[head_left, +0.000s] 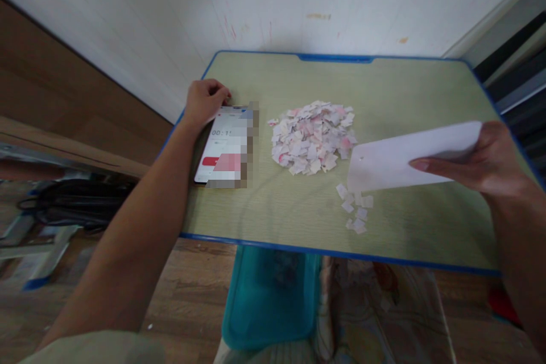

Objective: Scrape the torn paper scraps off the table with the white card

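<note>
My right hand (490, 159) grips a white sheet of stiff paper (384, 162), thumb on top, tilted over the table's right half. The sheet's left edge is beside a heap of torn paper scraps (313, 136), white with some pink. Several loose scraps (357, 210) lie below that edge, apart from the heap. Near the table's left edge, my left hand (207, 99) rests with its fingers curled together at the top of a phone (224, 148). What those fingers pinch, if anything, is too small to tell. The phone's lit screen shows a timer and a red button, partly pixelated.
The small table (409, 85) has a pale wood-grain top and blue rim, standing against a white wall (341, 5). Below its front edge is a teal plastic bin (268, 307) with something dim inside. A brown wooden panel (77, 79) stands at left, dark bag (77, 205) below.
</note>
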